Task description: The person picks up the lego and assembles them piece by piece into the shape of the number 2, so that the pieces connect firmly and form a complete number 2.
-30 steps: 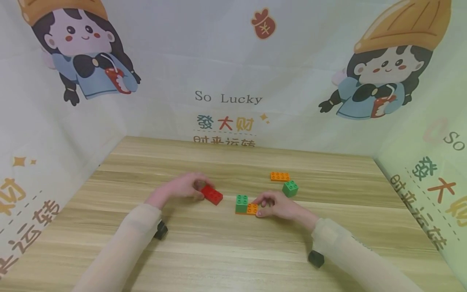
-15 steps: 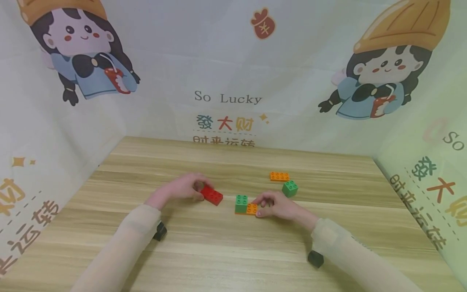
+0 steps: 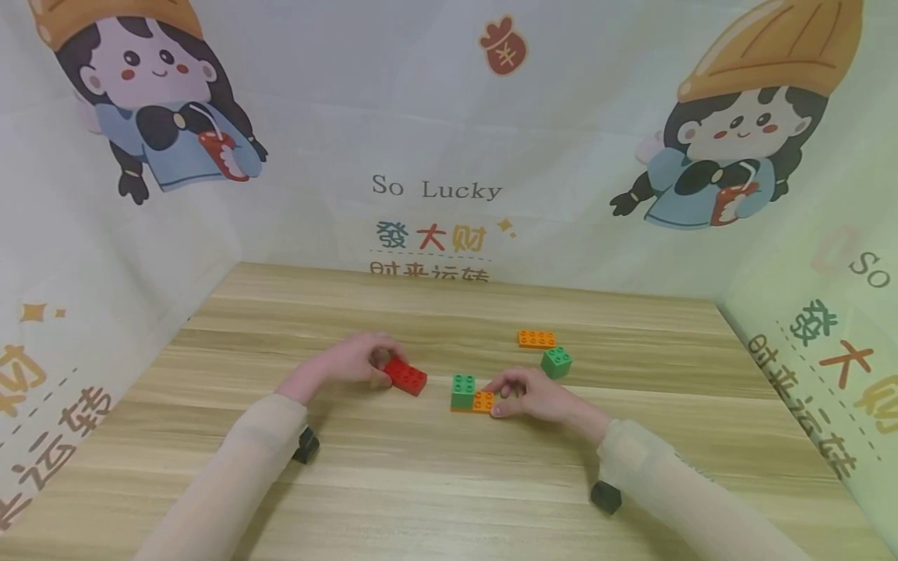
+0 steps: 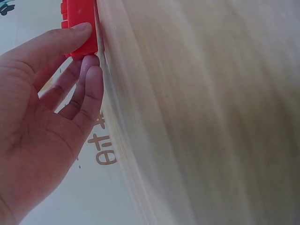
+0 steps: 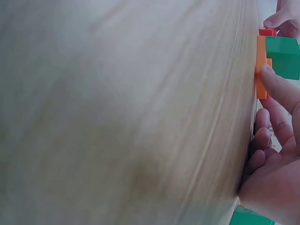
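My left hand (image 3: 358,358) pinches one end of a red toy brick (image 3: 409,378) between thumb and fingers; the left wrist view shows the thumb on the face of the red brick (image 4: 83,40). To its right, a green brick (image 3: 463,392) is stacked on the left half of a flat orange brick (image 3: 484,401). My right hand (image 3: 536,393) grips the bare right end of that orange brick. In the right wrist view the thumb presses on the side of the orange brick (image 5: 261,84), with the green brick (image 5: 282,51) on it. The two held pieces stand apart.
Behind my right hand lie a second flat orange brick (image 3: 536,339) and a loose green brick (image 3: 557,362). The wooden table (image 3: 393,483) meets a printed cloth backdrop (image 3: 435,109) at its back and sides.
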